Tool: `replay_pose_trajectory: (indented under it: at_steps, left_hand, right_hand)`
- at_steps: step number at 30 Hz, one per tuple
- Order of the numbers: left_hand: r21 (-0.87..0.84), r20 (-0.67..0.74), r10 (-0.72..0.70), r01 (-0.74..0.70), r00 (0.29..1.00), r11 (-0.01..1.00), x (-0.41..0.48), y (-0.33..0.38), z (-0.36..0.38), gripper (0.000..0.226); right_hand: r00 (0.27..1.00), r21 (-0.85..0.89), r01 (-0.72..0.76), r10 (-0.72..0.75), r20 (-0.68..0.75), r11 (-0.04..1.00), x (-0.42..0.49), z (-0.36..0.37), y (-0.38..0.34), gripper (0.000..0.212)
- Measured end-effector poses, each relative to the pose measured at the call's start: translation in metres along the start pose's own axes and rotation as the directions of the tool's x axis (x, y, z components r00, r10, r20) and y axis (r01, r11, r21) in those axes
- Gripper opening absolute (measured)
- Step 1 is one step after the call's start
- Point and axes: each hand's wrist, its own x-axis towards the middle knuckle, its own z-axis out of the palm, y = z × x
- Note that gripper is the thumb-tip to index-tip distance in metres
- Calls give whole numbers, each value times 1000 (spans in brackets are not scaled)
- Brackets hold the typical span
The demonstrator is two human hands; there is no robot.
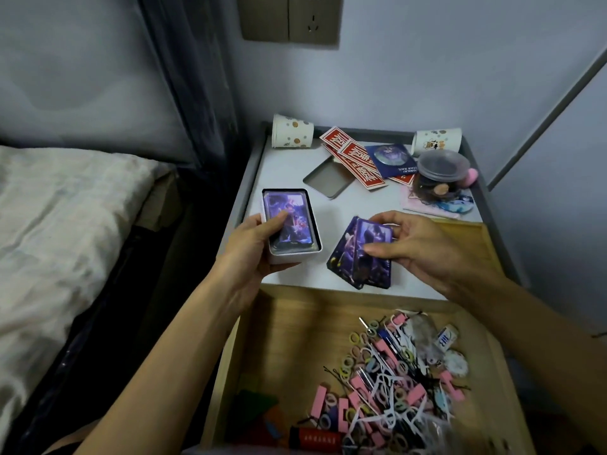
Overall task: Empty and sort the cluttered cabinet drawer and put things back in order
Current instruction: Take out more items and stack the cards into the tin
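On the white cabinet top (285, 165) my left hand (259, 247) grips a white tin box (292, 224) with purple picture cards inside, thumb on the top card. My right hand (423, 247) pinches a small fanned stack of purple cards (361, 257) resting on the cabinet top just right of the box. Below, the open wooden drawer (289, 336) holds a jumble of hair ties, pink clips and white floss picks (387, 379), heaped toward its right side.
The tin's lid (325, 180) lies behind the box. Red cards (354, 159), a blue badge card (391, 159), two tipped paper cups (290, 131) (437, 141) and a lidded plastic jar (443, 169) crowd the back. A bed (59, 224) is at left.
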Motion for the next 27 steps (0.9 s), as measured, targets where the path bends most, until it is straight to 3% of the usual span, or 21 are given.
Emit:
replay_pose_trajectory:
  at_steps: [3,6,9,12,16,21,27]
  left_hand:
    - [-18,96,-70,72,993,997,-1,-12,17,33]
    - [24,172,-123,120,977,992,0,-28,31,27]
    - [58,242,-146,136,959,989,-3,-42,42,19]
    - [74,292,-166,151,942,986,-8,-49,50,29]
    - [65,345,-179,167,921,984,-14,-56,58,37]
    - [64,374,-189,178,908,982,-15,-60,60,41]
    - [42,367,-195,193,910,980,-15,-61,57,43]
  right_hand:
    - [1000,210,-11,12,-4,978,-13,-13,-1,48]
    - [999,251,30,-25,-21,967,-14,-22,-5,45]
    - [1000,111,12,-10,-22,994,-13,-28,-5,33]
    - [996,-74,-23,17,-86,997,-13,-30,2,22]
    - [988,-140,-9,-13,-154,990,-13,-28,10,25]
    - [977,-349,37,-108,-185,936,-13,-21,13,32]
    - [969,-377,42,-130,-211,925,-10,-19,17,40]
